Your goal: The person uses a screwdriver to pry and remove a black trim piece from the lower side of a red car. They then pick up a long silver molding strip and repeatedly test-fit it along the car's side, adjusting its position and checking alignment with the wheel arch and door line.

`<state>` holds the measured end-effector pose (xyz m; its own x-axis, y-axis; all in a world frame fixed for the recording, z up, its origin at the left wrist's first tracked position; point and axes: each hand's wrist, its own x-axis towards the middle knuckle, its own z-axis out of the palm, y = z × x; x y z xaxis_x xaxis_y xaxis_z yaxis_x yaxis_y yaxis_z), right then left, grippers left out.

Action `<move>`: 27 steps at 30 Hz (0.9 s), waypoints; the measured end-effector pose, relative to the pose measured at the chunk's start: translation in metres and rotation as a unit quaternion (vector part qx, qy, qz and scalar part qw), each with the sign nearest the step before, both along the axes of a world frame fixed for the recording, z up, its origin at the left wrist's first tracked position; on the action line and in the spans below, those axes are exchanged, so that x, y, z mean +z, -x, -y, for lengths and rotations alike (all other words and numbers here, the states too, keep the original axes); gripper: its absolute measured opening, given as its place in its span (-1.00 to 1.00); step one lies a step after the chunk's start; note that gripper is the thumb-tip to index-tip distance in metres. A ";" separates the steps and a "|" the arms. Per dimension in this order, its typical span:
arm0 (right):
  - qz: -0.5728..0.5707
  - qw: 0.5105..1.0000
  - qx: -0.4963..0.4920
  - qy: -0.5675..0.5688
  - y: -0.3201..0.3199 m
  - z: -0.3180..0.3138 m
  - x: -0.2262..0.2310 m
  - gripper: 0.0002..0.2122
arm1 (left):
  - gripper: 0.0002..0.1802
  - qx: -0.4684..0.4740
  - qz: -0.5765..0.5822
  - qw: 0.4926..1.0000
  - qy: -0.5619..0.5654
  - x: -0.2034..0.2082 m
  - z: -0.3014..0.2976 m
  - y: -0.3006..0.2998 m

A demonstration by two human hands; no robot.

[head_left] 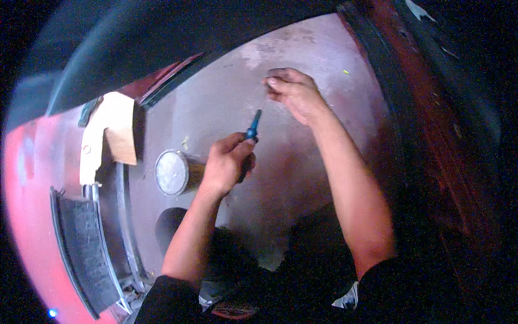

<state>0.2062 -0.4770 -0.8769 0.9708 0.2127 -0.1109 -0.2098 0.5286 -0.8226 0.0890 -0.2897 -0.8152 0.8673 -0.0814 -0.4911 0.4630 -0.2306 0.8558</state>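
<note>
Out in front of me, my left hand (231,162) is closed around a slim blue tool (252,131) with a tapered front end pointing up and away. A faint thin line, maybe its shaft, runs from that end toward my right hand (294,93). The fingers of my right hand are pinched together, farther out and to the right. Something dark shows at those fingertips, too small and blurred to name. The tool's rear end is hidden inside my left hand.
Below lies a grey, stained floor (216,92). A round can with a pale lid (172,173) stands left of my left hand. An open cardboard box (123,129) and a dark panel (86,248) are farther left. Dark red-edged bodywork (396,108) borders the right.
</note>
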 end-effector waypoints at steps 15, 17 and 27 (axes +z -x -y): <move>0.087 0.995 0.044 -0.035 0.034 -0.046 0.071 -0.72 | -0.76 -0.018 0.271 0.950 -0.153 -0.020 -0.017 0.006; 0.064 0.997 0.031 -0.027 0.036 -0.041 0.075 -0.69 | -0.76 -0.023 0.260 0.957 -0.124 -0.014 -0.016 0.008; 0.010 0.958 -0.196 0.211 0.035 0.019 0.070 -0.67 | -0.77 -0.047 0.155 0.985 0.056 -0.029 0.034 -0.021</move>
<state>0.1708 -0.4965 -0.8065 0.9698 -0.2278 -0.0868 -0.0450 0.1825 -0.9822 0.1096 -0.3239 -0.8439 0.9602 -0.2070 -0.1874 0.1566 -0.1564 0.9752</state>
